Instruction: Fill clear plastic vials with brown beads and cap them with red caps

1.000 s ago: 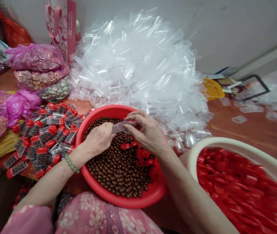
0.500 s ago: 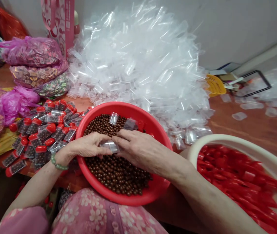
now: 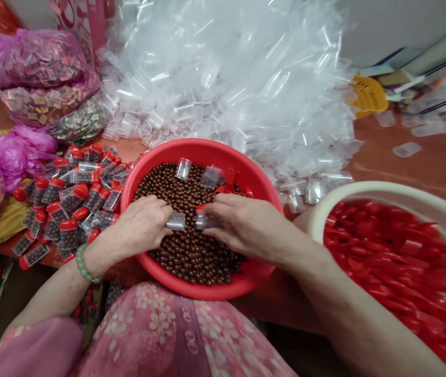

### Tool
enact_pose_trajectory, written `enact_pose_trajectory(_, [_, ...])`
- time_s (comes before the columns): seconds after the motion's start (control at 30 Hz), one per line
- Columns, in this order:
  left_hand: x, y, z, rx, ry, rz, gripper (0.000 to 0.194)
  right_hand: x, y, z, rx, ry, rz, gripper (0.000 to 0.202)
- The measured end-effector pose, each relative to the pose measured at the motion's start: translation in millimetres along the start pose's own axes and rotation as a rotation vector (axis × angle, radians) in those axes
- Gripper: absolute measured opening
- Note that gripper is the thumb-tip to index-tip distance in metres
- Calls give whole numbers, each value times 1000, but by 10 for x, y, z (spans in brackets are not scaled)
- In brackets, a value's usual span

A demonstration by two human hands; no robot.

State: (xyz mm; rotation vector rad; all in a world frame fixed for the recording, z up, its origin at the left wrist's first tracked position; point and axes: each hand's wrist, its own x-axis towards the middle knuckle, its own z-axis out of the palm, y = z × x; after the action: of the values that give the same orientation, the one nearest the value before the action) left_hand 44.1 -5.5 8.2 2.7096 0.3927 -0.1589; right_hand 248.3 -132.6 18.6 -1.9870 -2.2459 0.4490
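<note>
A red basin holds many small round brown balls. Over the balls, my left hand grips a clear plastic tube that points to the right. Facing it, my right hand is closed on a second clear tube, with a bit of red at its upper edge. A narrow gap separates the two tubes. Two more clear tubes lie on the balls behind my hands. Red plastic caps sit inside the basin at its far right.
Filled, red-capped tubes are heaped left of the basin. A large mound of clear tubes rises behind. On the right stands a cream basin of red plastic pieces. Pink bags and a yellow basket are farther back.
My hands, close together around clear plastic half a second ago, have drawn apart, each with a tube. The view has tilted down a little.
</note>
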Motion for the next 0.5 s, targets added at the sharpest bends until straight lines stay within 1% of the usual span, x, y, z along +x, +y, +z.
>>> enact_pose_trajectory(0.07, [-23,-78,-34,-80,26,-3,22,-98,79,20,8,55,25,19])
enact_pose_trajectory(0.1, [-31,-111,-51,-135,48,15,25,-132,95,30,10,51,26,22])
enact_pose_trajectory(0.17, [-30,-163,-80,-235,107,64,32,-155,70,44,-31,-14,25,20])
enact_pose_trajectory(0.27, [0,-227,-94,-358,179,137,34,-93,-72,56,-162,-164,58,10])
enact_pose_trajectory(0.33, [20,-275,-75,-447,190,175,35,-11,-183,75,-229,-254,91,18])
enact_pose_trajectory(0.43, [26,-340,-12,-527,226,160,36,130,-305,153,-234,-347,60,28])
enact_pose_trajectory(0.5, [19,-363,39,-548,290,117,37,213,-336,235,-196,-352,7,29])
